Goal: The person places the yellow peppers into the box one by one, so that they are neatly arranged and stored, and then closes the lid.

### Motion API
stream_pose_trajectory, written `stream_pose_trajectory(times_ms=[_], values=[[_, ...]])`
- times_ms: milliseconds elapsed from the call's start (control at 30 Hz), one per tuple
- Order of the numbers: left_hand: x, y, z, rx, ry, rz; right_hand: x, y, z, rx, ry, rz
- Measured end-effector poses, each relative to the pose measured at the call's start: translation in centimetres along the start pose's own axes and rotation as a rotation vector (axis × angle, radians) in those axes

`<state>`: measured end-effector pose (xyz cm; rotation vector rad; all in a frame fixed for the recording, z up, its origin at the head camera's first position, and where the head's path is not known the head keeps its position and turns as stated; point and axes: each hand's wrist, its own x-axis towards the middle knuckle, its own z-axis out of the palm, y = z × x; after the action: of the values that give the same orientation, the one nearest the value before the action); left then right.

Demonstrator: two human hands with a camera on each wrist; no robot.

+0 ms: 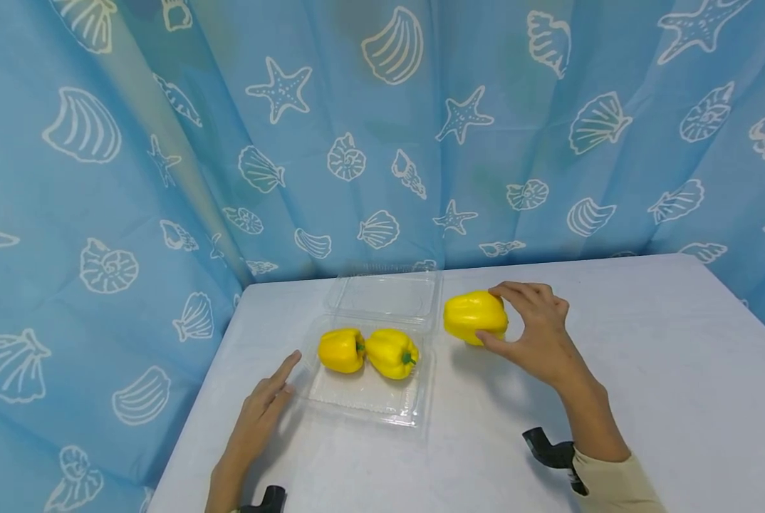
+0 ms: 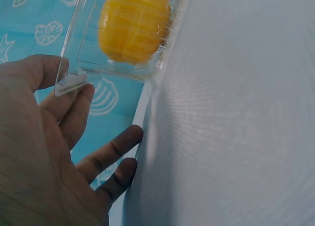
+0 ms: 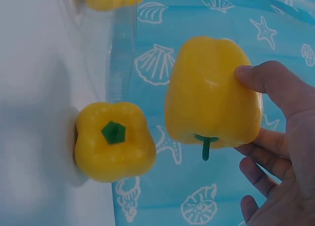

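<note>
My right hand [image 1: 536, 335] pinches a yellow bell pepper [image 1: 475, 313], lifted above the table to the right of the clear plastic container. In the right wrist view its green stem points down, with the thumb on one side and fingers behind. Another yellow bell pepper [image 3: 115, 142] stands on the table beyond it; the held one hides it in the head view. My left hand [image 1: 257, 420] is at the left edge of the clear plastic container [image 1: 382, 413]; in the left wrist view thumb and finger pinch its rim. Two yellow bell peppers [image 1: 342, 350] [image 1: 392, 354] lie in the container.
The container's hinged lid [image 1: 385, 296] lies open toward the back of the table. A white cloth covers the table [image 1: 645, 370]. Behind it and along the left hangs a blue curtain [image 1: 331, 206] with white shell and starfish prints.
</note>
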<state>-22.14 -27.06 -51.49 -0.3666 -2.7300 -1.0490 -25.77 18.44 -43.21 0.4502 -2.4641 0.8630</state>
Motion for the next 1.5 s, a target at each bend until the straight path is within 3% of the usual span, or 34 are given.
stream_pose_trajectory(times_ms=[1500], values=[[0.1, 0.0, 0.1, -0.014, 0.008, -0.02, 0.6, -4.3, 3.4, 0.095, -0.019, -0.092]])
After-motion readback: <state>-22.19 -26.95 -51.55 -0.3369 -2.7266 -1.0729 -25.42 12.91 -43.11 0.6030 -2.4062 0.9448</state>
